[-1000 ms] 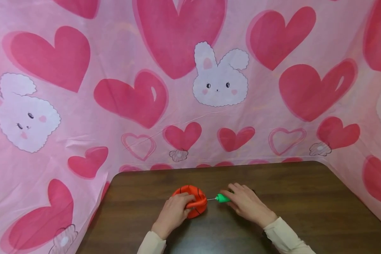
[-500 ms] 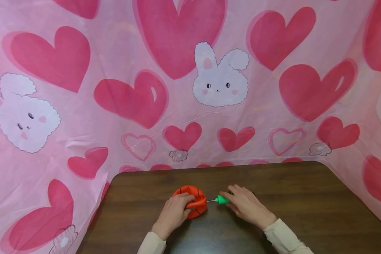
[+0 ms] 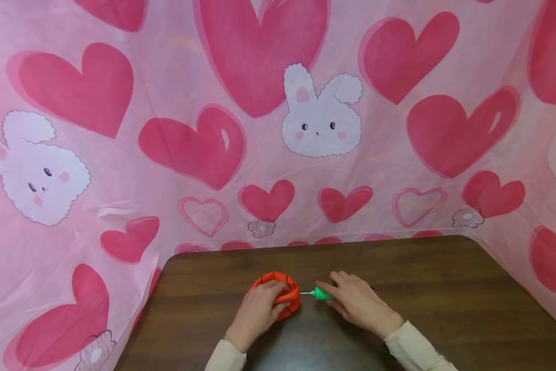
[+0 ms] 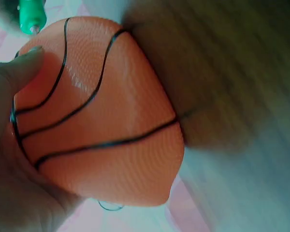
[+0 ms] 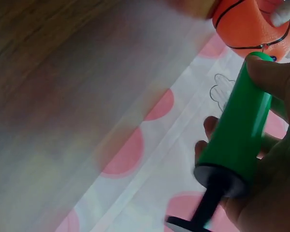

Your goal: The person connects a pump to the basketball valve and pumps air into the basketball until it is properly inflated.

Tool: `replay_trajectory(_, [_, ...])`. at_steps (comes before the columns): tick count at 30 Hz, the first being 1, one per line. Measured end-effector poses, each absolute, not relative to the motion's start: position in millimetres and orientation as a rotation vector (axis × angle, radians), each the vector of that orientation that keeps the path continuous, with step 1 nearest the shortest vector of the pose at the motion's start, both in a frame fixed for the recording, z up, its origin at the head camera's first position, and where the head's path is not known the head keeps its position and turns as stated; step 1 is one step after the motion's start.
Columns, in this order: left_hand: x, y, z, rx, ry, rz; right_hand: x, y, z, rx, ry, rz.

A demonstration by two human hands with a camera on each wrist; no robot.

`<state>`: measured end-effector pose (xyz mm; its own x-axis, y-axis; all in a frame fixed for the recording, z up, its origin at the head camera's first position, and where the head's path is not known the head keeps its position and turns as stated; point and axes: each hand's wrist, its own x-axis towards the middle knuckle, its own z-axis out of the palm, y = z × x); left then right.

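Little had changed within a second: at the head view's lower centre, the left hand (image 3: 257, 310) gripped the dented ball (image 4: 106, 108), the right hand (image 3: 360, 303) the green pump (image 5: 239, 121), the needle (image 3: 306, 293) reaching between, so the link seemed steady.

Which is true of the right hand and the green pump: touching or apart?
Touching: in the right wrist view, the right hand grips the green pump, thumb against its side.

The ball (image 4: 106, 113) is held left of the pump (image 5: 234, 125), a needle (image 3: 306, 293) set between them. Behind the counter (image 3: 421, 288), a backdrop (image 3: 301, 172) is hung.
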<state>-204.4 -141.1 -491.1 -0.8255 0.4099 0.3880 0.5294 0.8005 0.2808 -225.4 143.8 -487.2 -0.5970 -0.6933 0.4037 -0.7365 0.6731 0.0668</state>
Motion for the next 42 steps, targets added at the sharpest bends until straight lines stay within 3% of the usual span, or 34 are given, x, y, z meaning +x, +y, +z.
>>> replay_trajectory(32, [-209,-135,-490,-0.829,-2.498,-0.588,-220,110,-470,1.136,-2.325,-0.047])
replay_trajectory(42, [-207,-141,-493,-0.800,-2.451,-0.656,-224,105,-478,1.097,-2.456,0.302])
